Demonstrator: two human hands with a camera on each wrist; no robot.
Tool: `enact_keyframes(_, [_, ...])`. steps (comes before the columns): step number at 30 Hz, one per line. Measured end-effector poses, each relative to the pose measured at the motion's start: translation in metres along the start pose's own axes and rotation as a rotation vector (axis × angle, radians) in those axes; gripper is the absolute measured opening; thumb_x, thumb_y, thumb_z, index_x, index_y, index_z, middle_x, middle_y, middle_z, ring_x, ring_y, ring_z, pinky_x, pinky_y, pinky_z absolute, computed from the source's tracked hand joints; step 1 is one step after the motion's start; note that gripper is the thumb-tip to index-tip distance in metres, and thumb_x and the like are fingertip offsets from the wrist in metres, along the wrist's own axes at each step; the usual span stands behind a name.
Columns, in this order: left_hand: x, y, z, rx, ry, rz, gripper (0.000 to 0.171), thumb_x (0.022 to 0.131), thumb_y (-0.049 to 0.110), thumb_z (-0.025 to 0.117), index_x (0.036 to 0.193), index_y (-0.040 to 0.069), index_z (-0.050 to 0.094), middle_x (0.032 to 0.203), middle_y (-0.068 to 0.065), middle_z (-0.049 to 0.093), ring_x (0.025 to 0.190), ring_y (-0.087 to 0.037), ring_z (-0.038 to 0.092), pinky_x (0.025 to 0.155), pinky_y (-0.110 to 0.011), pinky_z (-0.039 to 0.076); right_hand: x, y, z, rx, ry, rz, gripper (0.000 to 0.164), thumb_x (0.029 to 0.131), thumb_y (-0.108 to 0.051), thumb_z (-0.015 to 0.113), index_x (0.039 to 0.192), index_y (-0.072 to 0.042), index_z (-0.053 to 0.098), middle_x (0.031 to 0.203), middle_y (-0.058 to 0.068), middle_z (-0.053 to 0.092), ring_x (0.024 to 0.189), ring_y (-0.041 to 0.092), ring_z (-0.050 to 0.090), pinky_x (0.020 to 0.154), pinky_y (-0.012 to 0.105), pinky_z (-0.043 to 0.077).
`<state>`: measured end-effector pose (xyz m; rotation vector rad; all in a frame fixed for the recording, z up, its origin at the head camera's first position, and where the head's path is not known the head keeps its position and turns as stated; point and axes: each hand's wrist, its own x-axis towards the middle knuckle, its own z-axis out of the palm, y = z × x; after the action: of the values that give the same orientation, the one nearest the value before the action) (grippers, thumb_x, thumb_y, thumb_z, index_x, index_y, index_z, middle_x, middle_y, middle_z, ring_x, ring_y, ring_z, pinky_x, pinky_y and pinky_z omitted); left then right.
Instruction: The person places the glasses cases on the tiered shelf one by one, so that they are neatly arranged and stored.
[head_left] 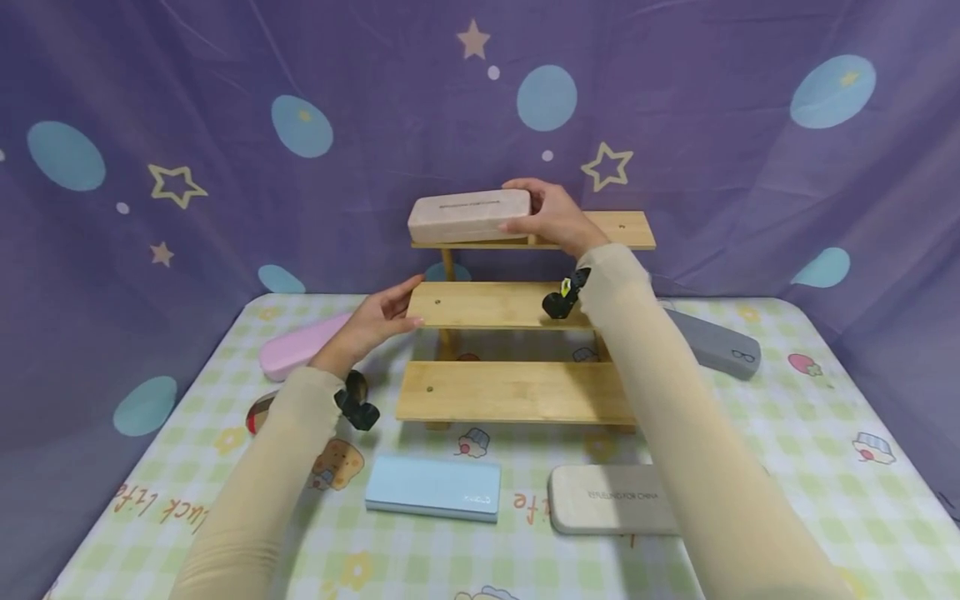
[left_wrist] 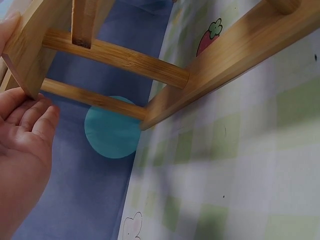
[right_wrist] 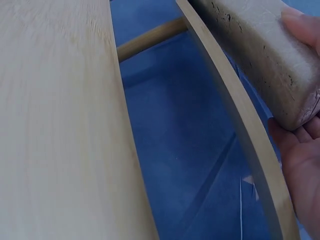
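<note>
Tablecloth in green and white checks (head_left: 795, 450) is spread nearest the viewer, with a light blue case (head_left: 433, 490) laid on it left of centre and a cream case (head_left: 611, 500) to the right, partly hidden by the right sleeve (head_left: 660, 358). Beyond them a three-tier wooden rack (head_left: 517, 392) is placed. Its middle board (head_left: 491, 302) is pinched at the left end by the left hand (head_left: 373, 325), thumb in front, fingers behind. Higher and farther back, a pale marbled case (head_left: 463, 218) is grasped at its right end by the right hand (head_left: 557, 218), the nearer of the two. The case lies leftward from that hand, its long axis set sideways along the top board's (head_left: 636, 229) left half; whether its weight is borne there cannot be told. Behind, a purple curtain (head_left: 397, 75) is hung.
</note>
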<state>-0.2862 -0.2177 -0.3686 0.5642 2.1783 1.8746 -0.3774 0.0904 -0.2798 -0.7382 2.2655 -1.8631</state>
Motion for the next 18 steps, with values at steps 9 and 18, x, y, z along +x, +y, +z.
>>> enact_keyframes(9, [-0.0002,-0.0004,-0.0013,0.021,-0.01,0.006,0.075,0.087,-0.002,0.063,0.149,0.004,0.022,0.15,-0.018,0.03,0.136,-0.03,0.033,0.095,-0.016,0.041,0.0032,-0.0004,-0.0015,-0.087,-0.041,0.032,0.066,0.078,-0.01,0.075,0.137,-0.009,0.046,0.124,0.011,0.056,0.102,0.018,0.055,0.082,0.026,0.047])
enact_keyframes(18, [0.0003,0.0006,-0.001,0.009,-0.022,0.006,0.075,0.088,-0.001,0.063,0.15,0.005,0.022,0.15,-0.019,0.03,0.136,-0.03,0.032,0.094,-0.016,0.043,0.005,-0.0001,-0.0045,-0.114,-0.063,0.095,0.076,0.081,-0.014,0.074,0.147,-0.015,0.036,0.136,0.008,0.05,0.111,0.017,0.051,0.094,0.028,0.043])
